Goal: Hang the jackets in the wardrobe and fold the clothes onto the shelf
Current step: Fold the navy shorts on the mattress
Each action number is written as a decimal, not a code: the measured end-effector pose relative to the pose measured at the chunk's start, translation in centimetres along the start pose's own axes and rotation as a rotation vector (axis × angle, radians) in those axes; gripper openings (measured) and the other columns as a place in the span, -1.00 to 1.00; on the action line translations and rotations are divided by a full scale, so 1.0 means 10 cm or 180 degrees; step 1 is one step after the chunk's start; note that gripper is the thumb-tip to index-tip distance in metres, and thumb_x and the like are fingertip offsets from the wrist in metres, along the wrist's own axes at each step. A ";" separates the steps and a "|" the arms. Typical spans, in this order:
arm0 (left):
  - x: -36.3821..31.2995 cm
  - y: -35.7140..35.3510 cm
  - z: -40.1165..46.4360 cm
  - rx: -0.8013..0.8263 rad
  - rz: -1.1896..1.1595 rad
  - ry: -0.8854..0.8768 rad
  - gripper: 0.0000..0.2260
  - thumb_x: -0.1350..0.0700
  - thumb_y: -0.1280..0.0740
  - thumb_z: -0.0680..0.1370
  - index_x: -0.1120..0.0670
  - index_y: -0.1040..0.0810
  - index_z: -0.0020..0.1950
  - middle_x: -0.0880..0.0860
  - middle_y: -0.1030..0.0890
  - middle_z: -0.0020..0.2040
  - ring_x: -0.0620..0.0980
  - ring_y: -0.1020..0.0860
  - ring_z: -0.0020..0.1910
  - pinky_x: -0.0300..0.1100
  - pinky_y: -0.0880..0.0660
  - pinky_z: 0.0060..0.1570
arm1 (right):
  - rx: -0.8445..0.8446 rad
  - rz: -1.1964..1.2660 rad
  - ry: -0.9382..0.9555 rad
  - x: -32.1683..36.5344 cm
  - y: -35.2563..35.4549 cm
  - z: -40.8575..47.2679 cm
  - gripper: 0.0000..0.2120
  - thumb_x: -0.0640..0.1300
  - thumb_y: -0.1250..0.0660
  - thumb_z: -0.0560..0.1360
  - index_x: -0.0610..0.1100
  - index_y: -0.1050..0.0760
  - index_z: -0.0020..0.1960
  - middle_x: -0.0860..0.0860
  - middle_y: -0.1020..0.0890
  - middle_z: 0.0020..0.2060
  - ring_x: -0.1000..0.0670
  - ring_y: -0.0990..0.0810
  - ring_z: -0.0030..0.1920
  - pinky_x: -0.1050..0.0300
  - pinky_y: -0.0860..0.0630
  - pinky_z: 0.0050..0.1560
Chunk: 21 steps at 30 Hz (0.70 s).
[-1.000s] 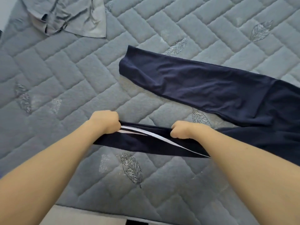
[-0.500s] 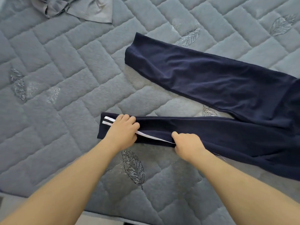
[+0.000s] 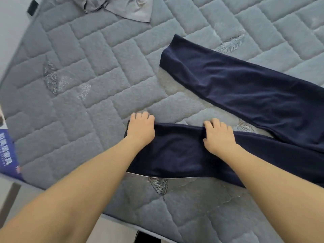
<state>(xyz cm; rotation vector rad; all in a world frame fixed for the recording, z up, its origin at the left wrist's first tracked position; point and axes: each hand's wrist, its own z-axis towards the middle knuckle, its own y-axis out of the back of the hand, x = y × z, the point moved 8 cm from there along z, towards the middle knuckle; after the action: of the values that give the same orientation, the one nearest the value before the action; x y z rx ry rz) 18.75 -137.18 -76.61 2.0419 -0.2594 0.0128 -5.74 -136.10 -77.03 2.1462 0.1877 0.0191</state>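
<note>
While the head camera looks down over a grey quilted mattress (image 3: 98,71), I see a pair of navy trousers (image 3: 245,88) spread across its right half, the two legs splayed apart like a V that closes somewhere past the right edge of the view. The far leg runs from that edge up toward the middle, and its cuff lies flat and untouched. The near leg lies across the lower middle, close to the mattress's front edge, and both of my hands are on it.

My left hand (image 3: 140,128) sits at the cuff end, palm down. Its fingers are close together and curl over the far edge of the cloth, so the tips are tucked out of sight; I cannot tell whether the thumb is pinching beneath. My right hand (image 3: 218,135) is further along the same leg, just beside a small bunch of fabric, its fingers also together and hooked over the far edge, gripping the cloth there. Between the two hands the fabric lies fairly smooth.

A thin pale stripe (image 3: 163,176) shows along the leg's near edge.

At the top of the view a crumpled grey garment (image 3: 129,7) lies on the mattress, well apart from the trousers. A blue printed box (image 3: 7,155) pokes in at the left edge.
</note>
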 end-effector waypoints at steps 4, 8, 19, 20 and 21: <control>0.09 0.20 0.37 0.0002 -0.0289 0.0022 -0.89 0.21 -0.17 0.50 0.06 -0.45 -0.06 0.13 -0.64 0.00 0.17 -0.58 -0.03 -0.06 -0.26 -0.10 | -0.0130 0.0415 -0.0072 -0.14 0.12 0.25 -0.86 -0.08 -0.20 0.59 -0.13 -0.37 0.07 -0.12 -0.51 0.11 -0.21 -0.51 0.10 -0.04 -0.36 0.01; 0.26 0.58 0.63 -0.0391 0.0288 0.0253 -0.83 0.17 -0.16 0.49 0.08 -0.48 0.03 0.14 -0.56 0.10 0.18 -0.47 0.10 0.06 -0.26 0.15 | -0.1048 0.0641 -0.0117 -0.21 0.56 0.27 -0.81 -0.11 -0.25 0.57 -0.16 -0.42 0.14 -0.13 -0.50 0.04 -0.21 -0.51 -0.03 -0.05 -0.39 -0.08; 0.09 0.92 1.92 -0.0500 -0.3016 0.1576 -0.57 -0.18 -0.24 0.55 0.05 -0.42 0.30 0.09 -0.40 0.36 0.20 -0.28 0.38 0.08 -0.23 0.28 | -0.0351 0.0895 -0.0651 -0.92 0.28 1.21 -0.37 0.31 0.13 0.60 0.15 0.22 0.58 0.01 0.21 0.58 -0.17 0.21 0.56 -0.30 0.19 0.49; 0.12 0.99 2.00 -0.0745 -0.2873 0.1487 -0.70 -0.17 -0.20 0.57 0.05 -0.48 0.08 0.08 -0.50 0.17 0.19 -0.35 0.30 0.06 -0.22 0.20 | -0.0388 0.0926 -0.0619 -0.92 0.25 1.29 -0.38 0.32 0.15 0.59 0.17 0.23 0.58 0.03 0.23 0.58 -0.16 0.25 0.56 -0.31 0.20 0.48; 0.14 1.06 2.04 -0.1033 -0.2768 0.1316 -0.73 -0.14 -0.17 0.60 0.04 -0.43 -0.12 0.04 -0.51 -0.03 0.17 -0.42 0.20 0.04 -0.21 0.13 | -0.0478 0.0973 -0.0583 -0.92 0.25 1.34 -0.38 0.32 0.16 0.59 0.18 0.22 0.58 0.05 0.23 0.58 -0.15 0.26 0.56 -0.32 0.21 0.48</control>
<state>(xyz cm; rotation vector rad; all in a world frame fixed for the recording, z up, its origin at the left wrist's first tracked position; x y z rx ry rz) 16.03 -160.12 -76.69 1.6337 0.8343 -0.1353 -13.38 -149.84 -81.75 1.9951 -0.2421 0.0133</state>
